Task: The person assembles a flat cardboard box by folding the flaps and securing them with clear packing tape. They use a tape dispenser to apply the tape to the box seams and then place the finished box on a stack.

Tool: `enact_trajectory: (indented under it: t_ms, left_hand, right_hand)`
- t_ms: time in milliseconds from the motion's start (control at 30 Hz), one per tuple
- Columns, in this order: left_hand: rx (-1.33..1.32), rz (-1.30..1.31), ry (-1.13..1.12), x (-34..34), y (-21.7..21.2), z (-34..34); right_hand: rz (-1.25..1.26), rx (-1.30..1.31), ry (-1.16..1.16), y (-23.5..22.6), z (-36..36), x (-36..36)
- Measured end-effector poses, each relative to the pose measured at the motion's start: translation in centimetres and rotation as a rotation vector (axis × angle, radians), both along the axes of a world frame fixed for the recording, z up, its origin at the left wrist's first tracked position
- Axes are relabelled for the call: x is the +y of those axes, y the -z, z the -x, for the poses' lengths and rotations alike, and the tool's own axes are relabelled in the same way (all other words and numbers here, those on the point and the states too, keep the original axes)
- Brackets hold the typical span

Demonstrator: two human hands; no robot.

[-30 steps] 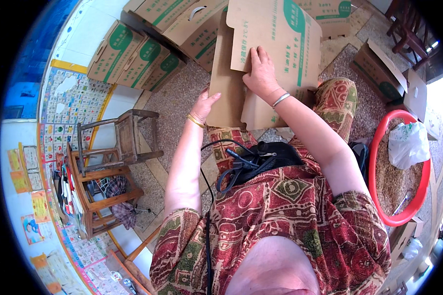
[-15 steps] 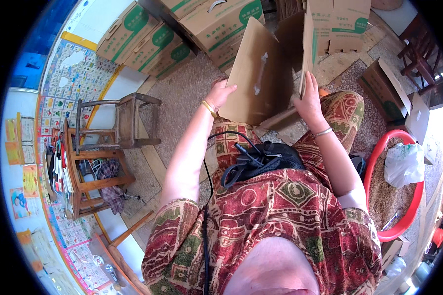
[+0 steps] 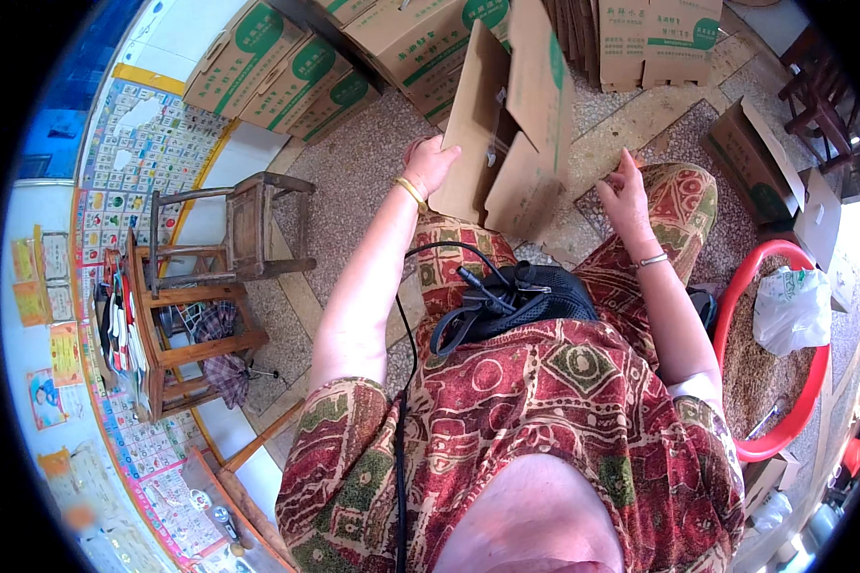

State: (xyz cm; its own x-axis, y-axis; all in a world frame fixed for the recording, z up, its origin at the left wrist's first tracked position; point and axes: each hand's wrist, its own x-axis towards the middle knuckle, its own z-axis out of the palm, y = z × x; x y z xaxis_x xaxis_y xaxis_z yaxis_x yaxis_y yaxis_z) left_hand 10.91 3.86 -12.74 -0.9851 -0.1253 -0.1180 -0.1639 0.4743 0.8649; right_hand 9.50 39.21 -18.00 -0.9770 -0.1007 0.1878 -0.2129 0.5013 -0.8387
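Cardboard box [image 3: 506,134]: unfolded blank, standing over the knees, flaps hanging loose, not yet squared or closed; left hand [image 3: 432,162] gripping its left edge; right hand [image 3: 626,191] lying spread just beside it; finished boxes [image 3: 287,72] sitting stacked beyond on the floor.

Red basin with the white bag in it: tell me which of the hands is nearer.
Right. The right hand rests on the knee, left of the red basin; the left hand grips the cardboard box, farther left.
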Motion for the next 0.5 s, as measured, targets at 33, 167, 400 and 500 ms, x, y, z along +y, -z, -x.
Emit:
enact_trajectory:
  t_ms: [33,167,400,500]
  left_hand:
    - [0.015,-0.011,0.001,0.0,0.0,-0.2]
    - [-0.055,-0.025,-0.009,1.1,-1.4,-0.6]
    - [-0.001,-0.047,-0.017,0.0,-0.1,-1.1]
    - [-0.009,-0.034,-0.009,0.8,-0.9,-1.2]
  right_hand:
    - [0.026,0.023,-0.019,-1.0,0.0,-0.4]
    - [0.034,0.013,-0.072,-2.4,0.6,-1.9]
    - [-0.055,-0.179,-0.149,0.3,0.2,-2.3]
    - [-0.074,-0.265,-0.179,-0.1,0.0,-2.5]
